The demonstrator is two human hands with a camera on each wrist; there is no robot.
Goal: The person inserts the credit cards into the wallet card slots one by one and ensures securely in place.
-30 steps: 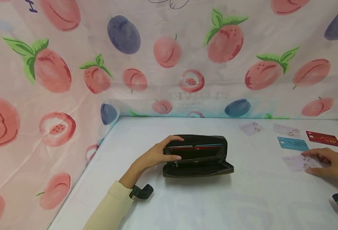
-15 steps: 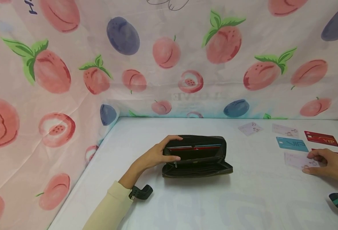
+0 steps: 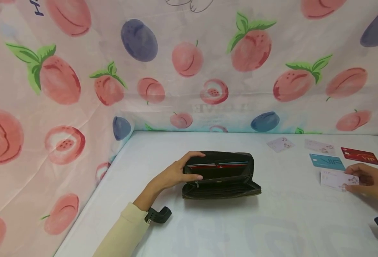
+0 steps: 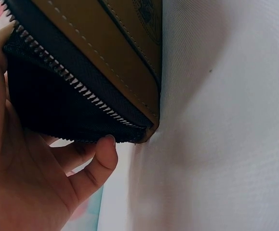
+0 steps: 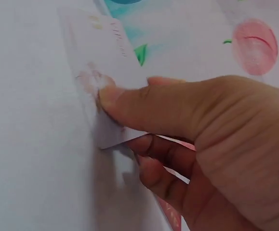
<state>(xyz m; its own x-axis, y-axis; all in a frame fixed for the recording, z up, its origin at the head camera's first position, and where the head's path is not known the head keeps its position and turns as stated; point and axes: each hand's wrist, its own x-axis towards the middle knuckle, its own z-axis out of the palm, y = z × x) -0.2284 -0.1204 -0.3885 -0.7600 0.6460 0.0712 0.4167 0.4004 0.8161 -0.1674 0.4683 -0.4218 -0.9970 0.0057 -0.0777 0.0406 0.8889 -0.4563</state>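
A person's left hand grips the left end of an open wallet, thumb and fingers apart, seemingly to steady it and hold its compartments open. At far right, the right hand pinches a white card by its right end, apparently leaving most of it free, above the tabletop. The wallet sits well left of that hand; a blue card lies just beyond the pinched one.

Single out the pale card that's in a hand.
It's the pale card nearest the person, pinched by the right hand. The other two pale cards lie untouched farther back.
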